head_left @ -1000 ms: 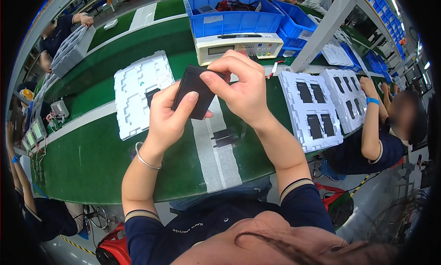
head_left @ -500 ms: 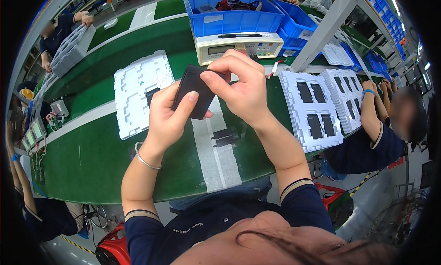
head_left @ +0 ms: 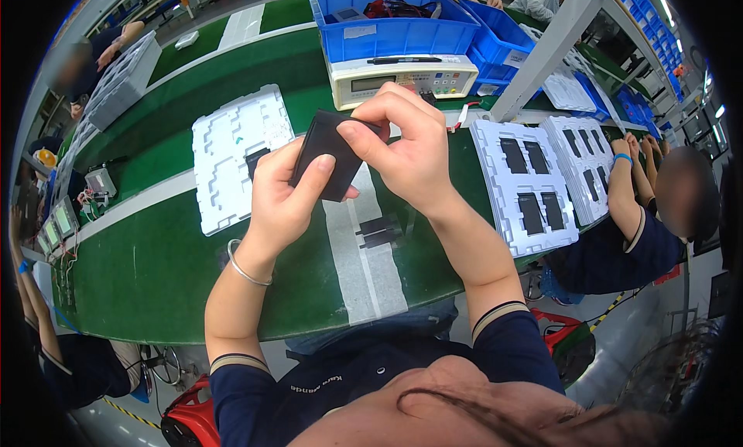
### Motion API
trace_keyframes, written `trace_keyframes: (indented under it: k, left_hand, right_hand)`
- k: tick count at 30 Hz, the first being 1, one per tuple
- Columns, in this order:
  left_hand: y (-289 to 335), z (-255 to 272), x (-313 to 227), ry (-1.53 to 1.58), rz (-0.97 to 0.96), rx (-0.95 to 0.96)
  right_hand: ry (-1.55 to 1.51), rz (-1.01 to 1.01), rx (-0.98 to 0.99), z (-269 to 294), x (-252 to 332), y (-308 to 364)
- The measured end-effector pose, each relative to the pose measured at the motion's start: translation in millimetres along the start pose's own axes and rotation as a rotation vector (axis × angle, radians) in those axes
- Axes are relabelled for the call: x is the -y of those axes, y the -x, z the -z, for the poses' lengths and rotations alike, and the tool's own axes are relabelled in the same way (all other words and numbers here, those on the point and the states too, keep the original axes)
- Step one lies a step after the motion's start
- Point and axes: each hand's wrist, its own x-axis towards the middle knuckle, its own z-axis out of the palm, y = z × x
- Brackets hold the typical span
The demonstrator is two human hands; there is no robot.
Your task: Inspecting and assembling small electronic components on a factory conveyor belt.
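Above the green table (head_left: 170,284) I hold a flat, black rectangular block (head_left: 329,157) tilted in the air. My left hand (head_left: 282,195) wraps its left and lower side, the thumb lying across its face. At the block's upper right corner, the thumb and fingers of my right hand (head_left: 406,141) pinch together; whether they hold an edge or a thin layer is hard to tell. A white moulded tray (head_left: 224,149) lies behind my left hand, with a black piece (head_left: 255,162) partly hidden at its right edge.
At the right, a white tray (head_left: 507,207) and a second tray (head_left: 576,153) hold several black pieces. A beige meter (head_left: 402,82) stands at the back beneath a blue bin (head_left: 395,37). Black strips (head_left: 378,232) lie on white tape. A grey post (head_left: 549,52) rises at back right; co-workers sit either side.
Both my hands and the black block look unchanged. At the far left, a co-worker has leaned over and shifted an arm beside the stacked grey trays.
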Motion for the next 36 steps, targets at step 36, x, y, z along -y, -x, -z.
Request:
trace_keyframes:
  k: [36]
  left_hand:
    - [-8,7,7,-0.045,0.283,0.079]
  right_hand:
    - [-0.317,-0.612,0.239,12,-18,-4]
